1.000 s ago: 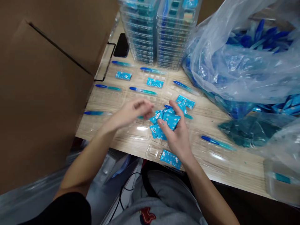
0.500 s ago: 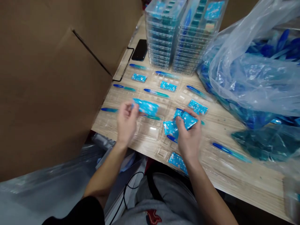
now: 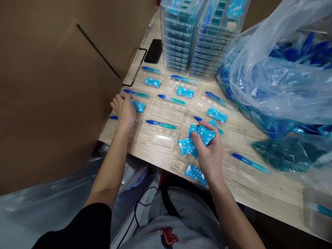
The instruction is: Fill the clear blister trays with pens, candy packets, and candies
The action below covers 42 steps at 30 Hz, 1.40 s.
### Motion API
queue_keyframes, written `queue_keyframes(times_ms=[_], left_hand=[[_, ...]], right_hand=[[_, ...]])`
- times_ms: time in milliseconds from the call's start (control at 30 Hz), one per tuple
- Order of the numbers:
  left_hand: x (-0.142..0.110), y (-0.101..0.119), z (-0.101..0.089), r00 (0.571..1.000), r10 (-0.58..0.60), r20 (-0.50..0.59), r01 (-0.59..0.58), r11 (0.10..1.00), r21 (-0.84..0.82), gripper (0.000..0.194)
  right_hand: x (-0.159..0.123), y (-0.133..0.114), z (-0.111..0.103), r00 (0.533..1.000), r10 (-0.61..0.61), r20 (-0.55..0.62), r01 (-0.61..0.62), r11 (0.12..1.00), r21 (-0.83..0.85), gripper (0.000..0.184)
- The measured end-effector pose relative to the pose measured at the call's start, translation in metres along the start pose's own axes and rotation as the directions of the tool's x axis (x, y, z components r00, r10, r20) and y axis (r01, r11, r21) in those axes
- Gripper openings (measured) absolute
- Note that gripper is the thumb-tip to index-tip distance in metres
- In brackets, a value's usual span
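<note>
Pinched in my right hand (image 3: pixel 211 154) is a loose fan of several small blue printed packets (image 3: pixel 188 146), held over the trays near the table's front. My left hand (image 3: pixel 124 110) is at the left edge of the table, its fingers curled over the left end of another blue packet (image 3: pixel 139 107) at a clear plastic tray. The thumb's grip there is partly hidden. Just above that packet lies a blue-and-teal pen (image 3: pixel 136 93). Between my hands another such pen (image 3: pixel 161 125) rests in a clear tray (image 3: pixel 163 139). A single packet (image 3: pixel 195 174) sits at the front edge.
Tall stacks of filled clear trays (image 3: pixel 177 45) stand at the back beside a black phone (image 3: pixel 153 51). On the right bulges a large plastic bag (image 3: pixel 280 79) of blue pens. A cardboard wall (image 3: pixel 57 86) borders the left side. More trays with pens and packets cover the table.
My left hand has moved left and slightly up with a packet, from the middle tray to the left one. My right hand still holds its packets in nearly the same place.
</note>
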State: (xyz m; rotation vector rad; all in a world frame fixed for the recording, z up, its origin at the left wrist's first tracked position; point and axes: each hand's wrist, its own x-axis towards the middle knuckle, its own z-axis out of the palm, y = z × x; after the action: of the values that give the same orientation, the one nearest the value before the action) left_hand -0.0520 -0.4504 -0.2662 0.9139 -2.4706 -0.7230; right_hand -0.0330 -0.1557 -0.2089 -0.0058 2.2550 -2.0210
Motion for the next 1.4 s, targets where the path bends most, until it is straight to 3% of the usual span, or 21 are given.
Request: queue_keyframes(times_ms=[167,233,267,300,367,400,433,533,600,667,800,900,1000,1133,1300,1367,1400], left_hand=[[-0.011,0.011,-0.004,0.999,0.031,0.022,-0.030,0.999,-0.031,0.006],[-0.027,0.027,-0.011,0.995,0.079,0.066,-0.067,0.984,-0.162,0.014],[-0.038,0.038,-0.015,0.981,0.125,0.152,-0.080,0.959,-0.272,0.024],[-0.050,0.049,-0.019,0.940,0.191,0.284,-0.062,0.910,-0.409,0.034],[-0.075,0.070,-0.028,0.750,0.340,0.567,0.062,0.818,-0.572,0.042],[-0.085,0.080,-0.032,0.697,0.368,0.616,0.122,0.785,-0.607,0.041],[-0.093,0.087,-0.034,0.680,0.374,0.631,0.175,0.752,-0.635,0.039],[-0.107,0.098,-0.036,0.728,0.327,0.603,0.292,0.649,-0.703,0.035],[-0.111,0.100,-0.033,0.720,0.333,0.609,0.303,0.639,-0.707,0.035],[-0.114,0.101,-0.030,0.721,0.342,0.602,0.271,0.660,-0.700,0.034],[-0.117,0.100,-0.032,0.811,0.284,0.512,0.250,0.622,-0.742,0.030],[-0.119,0.101,-0.034,0.842,0.258,0.473,0.264,0.568,-0.780,0.028],[-0.124,0.107,-0.033,0.857,0.261,0.445,0.231,0.576,-0.784,0.028],[-0.132,0.117,-0.035,0.915,0.238,0.326,0.105,0.639,-0.762,0.030],[-0.134,0.109,-0.038,0.842,0.307,0.443,0.117,0.698,-0.707,0.015],[-0.127,0.100,-0.031,0.812,0.291,0.505,0.178,0.702,-0.690,0.019],[-0.121,0.095,-0.025,0.819,0.267,0.507,0.201,0.695,-0.690,0.021]], right_hand=[[-0.002,-0.002,0.002,0.999,0.004,0.045,-0.004,1.000,0.012,0.036],[-0.003,-0.001,0.004,0.996,0.001,0.091,-0.001,1.000,0.007,0.038],[-0.004,-0.001,0.005,0.993,-0.002,0.118,0.002,1.000,0.004,0.039],[-0.005,0.001,0.006,0.990,-0.007,0.143,0.007,1.000,0.000,0.040],[-0.007,0.004,0.008,0.985,-0.015,0.171,0.017,1.000,-0.014,0.041],[-0.008,0.006,0.008,0.986,-0.017,0.167,0.021,0.999,-0.026,0.040],[-0.008,0.007,0.007,0.988,-0.019,0.153,0.025,0.999,-0.043,0.038],[-0.009,0.010,0.005,0.994,-0.034,0.103,0.043,0.995,-0.089,0.032],[-0.009,0.008,0.003,0.993,-0.060,0.106,0.070,0.993,-0.090,0.032],[-0.010,0.004,0.002,0.988,-0.076,0.131,0.084,0.995,-0.055,0.033],[-0.007,-0.005,-0.006,0.994,-0.087,0.062,0.087,0.996,-0.001,0.020],[-0.005,-0.009,-0.013,0.995,-0.096,0.005,0.096,0.995,0.000,0.016],[-0.005,-0.010,-0.013,0.995,-0.040,0.095,0.036,0.998,0.043,0.022],[-0.010,-0.010,-0.009,0.989,0.059,0.135,-0.073,0.992,0.103,0.032],[-0.013,-0.001,-0.014,0.973,0.041,0.227,-0.048,0.998,0.028,0.015],[-0.009,0.004,-0.019,0.965,0.026,0.262,-0.026,1.000,-0.002,0.013],[-0.007,0.006,-0.022,0.967,0.021,0.252,-0.016,1.000,-0.022,0.014]])
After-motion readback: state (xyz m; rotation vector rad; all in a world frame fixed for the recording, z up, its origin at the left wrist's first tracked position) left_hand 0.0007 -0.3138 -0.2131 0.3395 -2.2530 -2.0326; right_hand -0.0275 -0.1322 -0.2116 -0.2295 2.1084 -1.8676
